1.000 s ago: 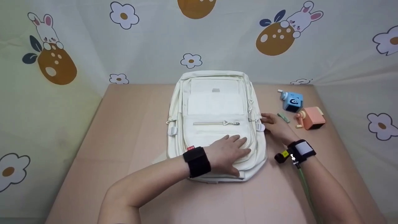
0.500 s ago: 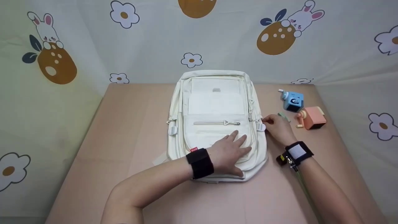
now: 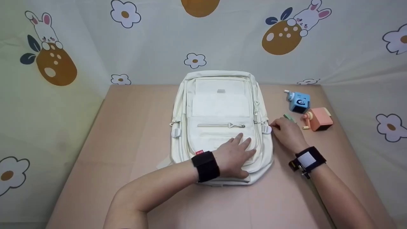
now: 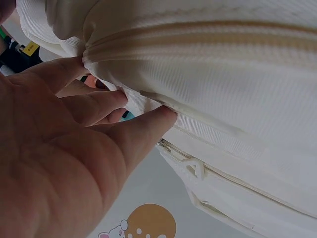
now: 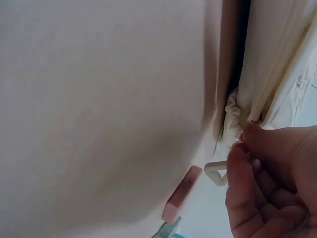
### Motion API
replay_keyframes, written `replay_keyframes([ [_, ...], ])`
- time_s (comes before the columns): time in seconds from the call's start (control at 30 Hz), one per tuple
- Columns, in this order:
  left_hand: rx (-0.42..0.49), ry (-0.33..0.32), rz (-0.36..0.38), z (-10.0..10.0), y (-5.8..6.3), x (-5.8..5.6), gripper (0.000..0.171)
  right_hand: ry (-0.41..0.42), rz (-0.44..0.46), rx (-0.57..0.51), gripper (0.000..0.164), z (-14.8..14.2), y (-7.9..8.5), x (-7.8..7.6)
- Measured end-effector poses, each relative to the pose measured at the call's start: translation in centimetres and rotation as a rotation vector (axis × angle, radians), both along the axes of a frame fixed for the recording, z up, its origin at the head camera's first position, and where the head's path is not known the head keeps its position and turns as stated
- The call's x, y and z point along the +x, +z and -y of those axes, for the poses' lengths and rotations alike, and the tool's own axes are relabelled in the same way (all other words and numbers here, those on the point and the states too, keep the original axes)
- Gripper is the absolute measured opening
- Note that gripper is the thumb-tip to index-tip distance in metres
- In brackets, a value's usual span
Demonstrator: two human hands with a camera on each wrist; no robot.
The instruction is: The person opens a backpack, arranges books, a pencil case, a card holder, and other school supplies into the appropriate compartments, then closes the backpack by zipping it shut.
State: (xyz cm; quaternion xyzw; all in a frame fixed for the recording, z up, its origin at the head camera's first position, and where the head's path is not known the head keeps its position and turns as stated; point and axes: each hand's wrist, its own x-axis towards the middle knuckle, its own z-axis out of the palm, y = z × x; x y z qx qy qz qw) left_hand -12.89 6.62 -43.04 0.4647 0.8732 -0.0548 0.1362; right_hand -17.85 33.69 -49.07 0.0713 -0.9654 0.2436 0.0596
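A white backpack lies front side up on the table. My left hand rests on its lower front with the fingers spread. In the left wrist view, the fingertips press against the ribbed white fabric. At the bag's right side, beside the white buckle, my right hand pinches a zipper pull. The pull's cream triangular loop sticks out past the thumb and forefinger in the right wrist view, and its upper part is hidden by them.
A blue crank pencil sharpener and a pink one stand to the right of the bag. A small green piece lies beside them, just beyond the right hand. Patterned cloth hangs behind the table.
My right hand's fingers have closed from a looser pose into a pinch at the bag's right edge. The left hand has shifted slightly, staying on the bag's front.
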Motion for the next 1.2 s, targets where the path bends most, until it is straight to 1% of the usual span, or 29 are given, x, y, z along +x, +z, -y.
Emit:
replay_keyframes([
  [0.23,-0.004,0.002,0.018,-0.1,0.2,-0.1,0.085,0.035,0.063,0.086,0.005,-0.1,0.9,1.2],
  [0.3,-0.01,0.007,0.017,-0.3,0.4,0.0,0.085,0.036,0.071,0.098,0.004,-0.1,1.0,1.3],
  [0.4,-0.018,0.017,-0.005,-0.8,0.7,0.3,0.084,0.034,0.073,0.098,0.005,0.0,0.9,1.2],
  [0.47,-0.02,-0.001,-0.039,-1.5,0.9,0.6,0.086,0.025,0.076,0.098,0.005,0.1,0.7,1.1],
  [0.57,-0.018,-0.062,-0.083,-2.9,1.0,0.9,0.089,0.022,0.084,0.095,0.008,0.2,0.5,0.9],
  [0.63,-0.023,-0.112,-0.108,-3.8,0.8,1.0,0.089,0.027,0.081,0.103,0.011,0.2,0.3,0.9],
  [0.73,-0.045,-0.147,-0.12,-4.7,0.2,0.8,0.083,0.044,0.064,0.12,0.015,0.3,0.1,0.9],
  [0.87,-0.068,-0.132,-0.115,-5.2,-0.4,0.4,0.07,0.048,0.028,0.157,0.016,0.2,0.1,1.2],
  [0.97,-0.073,-0.116,-0.106,-5.1,-0.6,0.1,0.065,0.048,0.0,0.196,0.016,0.1,0.2,1.4],
  [1.07,-0.075,-0.114,-0.094,-4.9,-0.5,-0.3,0.065,0.061,-0.032,0.242,0.015,0.0,0.4,1.6],
  [1.2,-0.054,-0.089,-0.06,-4.7,-0.6,-0.6,0.071,0.09,-0.065,0.295,0.014,0.1,0.6,2.1],
])
